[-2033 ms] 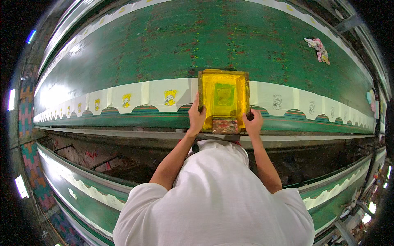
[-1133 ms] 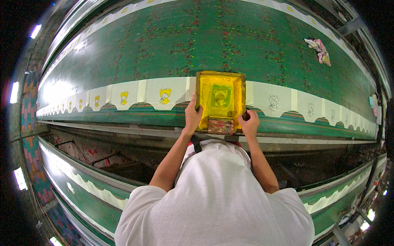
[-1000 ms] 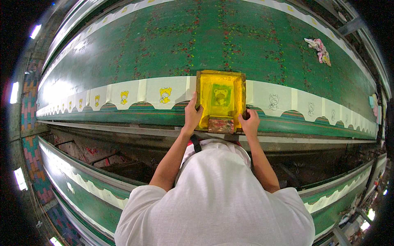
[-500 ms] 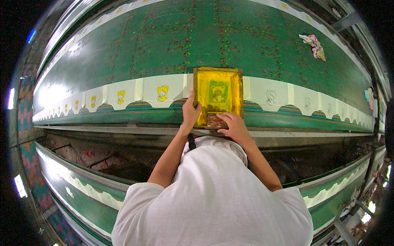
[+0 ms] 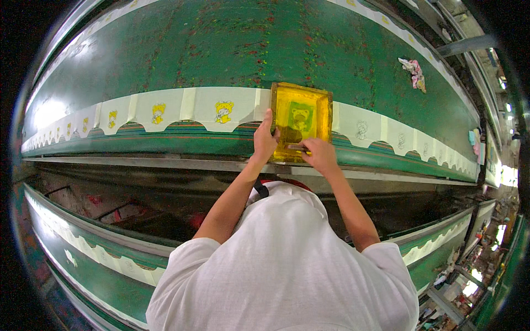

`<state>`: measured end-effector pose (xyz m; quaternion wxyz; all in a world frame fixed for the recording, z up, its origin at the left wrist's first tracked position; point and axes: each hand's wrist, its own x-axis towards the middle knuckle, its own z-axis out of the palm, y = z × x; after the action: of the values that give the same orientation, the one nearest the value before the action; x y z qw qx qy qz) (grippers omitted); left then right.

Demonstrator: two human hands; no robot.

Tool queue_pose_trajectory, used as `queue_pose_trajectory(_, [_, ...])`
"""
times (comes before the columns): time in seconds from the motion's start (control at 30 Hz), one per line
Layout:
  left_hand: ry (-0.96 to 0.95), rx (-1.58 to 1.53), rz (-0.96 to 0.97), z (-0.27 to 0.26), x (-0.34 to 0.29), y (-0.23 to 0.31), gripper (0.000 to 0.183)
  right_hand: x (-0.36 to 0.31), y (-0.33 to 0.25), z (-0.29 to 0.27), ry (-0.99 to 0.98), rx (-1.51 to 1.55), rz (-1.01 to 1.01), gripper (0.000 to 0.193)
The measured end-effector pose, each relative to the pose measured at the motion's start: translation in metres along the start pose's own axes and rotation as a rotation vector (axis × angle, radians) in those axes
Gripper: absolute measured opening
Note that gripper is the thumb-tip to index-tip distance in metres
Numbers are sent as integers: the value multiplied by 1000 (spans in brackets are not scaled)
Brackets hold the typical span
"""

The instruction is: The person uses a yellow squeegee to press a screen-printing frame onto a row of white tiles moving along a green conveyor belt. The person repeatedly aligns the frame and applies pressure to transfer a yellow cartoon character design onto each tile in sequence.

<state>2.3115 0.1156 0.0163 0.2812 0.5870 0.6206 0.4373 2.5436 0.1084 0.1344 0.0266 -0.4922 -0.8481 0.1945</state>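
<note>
A yellow-stained screen-printing frame [image 5: 330,113] lies on a strip of white scalloped cloth pieces [image 5: 247,98]. A greenish bear-shaped stencil [image 5: 300,117] shows in its mesh. My left hand [image 5: 265,139] grips the frame's left side, fingers along the outside and thumb over the rim. Inside the near end of the frame, my right hand [image 5: 320,154] holds a squeegee [image 5: 296,147], seen nearly edge-on; my fingers hide its right part. Left of the frame, the cloth pieces bear yellow-filled figures [image 5: 223,112]; to the right, figures show only grey outlines [image 5: 361,129].
The long green table [image 5: 221,55] has red and yellow paint specks. A crumpled stained rag [image 5: 413,74] lies at the far right. A metal rail [image 5: 182,163] runs along the near edge. Another green table [image 5: 110,270] with white cloth lies behind me.
My right hand has tipped the squeegee from its broad face to nearly edge-on, a little farther up inside the frame. My left hand stays at the frame's side. The whole view has shifted and tilted.
</note>
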Motion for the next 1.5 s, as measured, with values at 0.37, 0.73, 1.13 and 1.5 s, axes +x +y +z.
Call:
queue_pose_trajectory(0.37, [29, 4, 38, 1, 0, -2, 93, 31, -1, 12, 151, -180, 37, 33])
queue_pose_trajectory(0.73, [-44, -37, -65, -7, 3, 10, 87, 119, 52, -4, 253, -265, -28, 34])
queue_pose_trajectory(1.13, [-2, -8, -6, 0, 2, 1, 88, 144, 71, -23, 337, -201, -23, 31])
queue_pose_trajectory(1.5, [38, -25, 50, -1, 2, 1, 91, 128, 54, -16, 170, -257, -93, 28])
